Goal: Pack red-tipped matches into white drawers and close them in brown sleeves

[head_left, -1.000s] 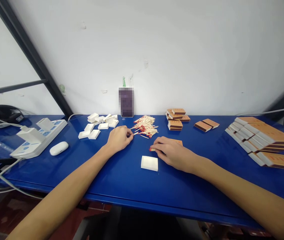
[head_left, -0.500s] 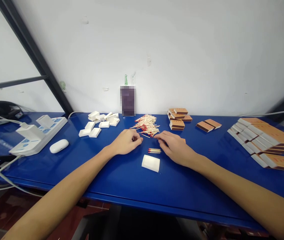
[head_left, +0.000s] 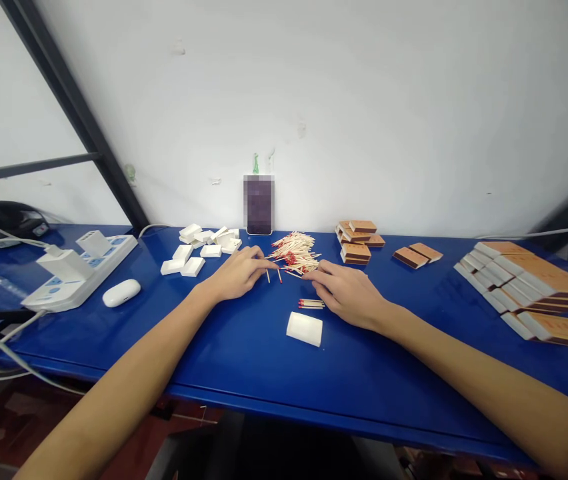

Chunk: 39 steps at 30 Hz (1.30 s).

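Observation:
A heap of loose matches point(head_left: 294, 250) with red heads lies at the middle of the blue table. At its left edge is my left hand point(head_left: 237, 273), palm down, fingers stretched out; two single matches point(head_left: 280, 275) lie by its fingertips. My right hand point(head_left: 351, 297) reaches to the heap's near right edge, thumb and fingertips drawn together; what they hold, if anything, I cannot make out. Below that hand a small row of matches point(head_left: 311, 304) lies side by side, heads to the left. Closer to me rests a white matchbox tray point(head_left: 305, 329).
Several white trays point(head_left: 193, 267) lie at back left. Orange matchboxes point(head_left: 356, 253) are stacked at back right, with a larger stack point(head_left: 539, 273) farther right. A power strip point(head_left: 79, 273) and white earbud case point(head_left: 121, 293) are left. A pixelated dark device point(head_left: 260, 205) leans on the wall.
My left hand has moved left and its fingers have straightened; single matches now show beside the heap near it. My right hand has stayed at the heap's right edge, its fingertips closer together.

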{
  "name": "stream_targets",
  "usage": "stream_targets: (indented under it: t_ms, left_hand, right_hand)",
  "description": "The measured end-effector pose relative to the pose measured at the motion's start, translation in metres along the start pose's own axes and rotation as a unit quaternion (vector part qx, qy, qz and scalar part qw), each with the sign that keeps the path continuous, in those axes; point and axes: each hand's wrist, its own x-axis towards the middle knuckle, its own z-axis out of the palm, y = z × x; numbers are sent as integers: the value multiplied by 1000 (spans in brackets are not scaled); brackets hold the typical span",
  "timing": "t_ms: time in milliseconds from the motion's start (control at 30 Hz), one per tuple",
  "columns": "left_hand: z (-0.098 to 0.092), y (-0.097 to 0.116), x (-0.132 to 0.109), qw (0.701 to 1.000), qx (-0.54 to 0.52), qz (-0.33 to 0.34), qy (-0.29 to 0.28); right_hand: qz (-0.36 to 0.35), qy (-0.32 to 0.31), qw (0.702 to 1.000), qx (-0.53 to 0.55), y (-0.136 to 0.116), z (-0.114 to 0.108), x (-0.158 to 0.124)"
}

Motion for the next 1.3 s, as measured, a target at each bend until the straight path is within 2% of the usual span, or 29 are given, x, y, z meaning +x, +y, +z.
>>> stream_targets:
  t_ms: [200,367,500,700,933,1300]
  left_hand:
    - [1,7,3,1000,-9,0,-12]
    - [-2,15,3,1000,-24,8,-19]
    - [-1,29,6,998,-52,23,-19]
    - [-2,45,11,998,-40,32,-31]
    - [-12,46,8,998,-11,10,-60]
    - [-2,41,8,998,-6,13,-67]
  right_hand:
    - [-12,-25,998,-49,-2,1,3]
    - [-17,2,1000,1,3,6,2]
    - [10,24,999,33,4,7,0]
    - [34,2,999,26,1,6,1]
    - [20,-37,998,54,2,-5,-6]
    - [-21,-43,994,99,-4,-10,-13]
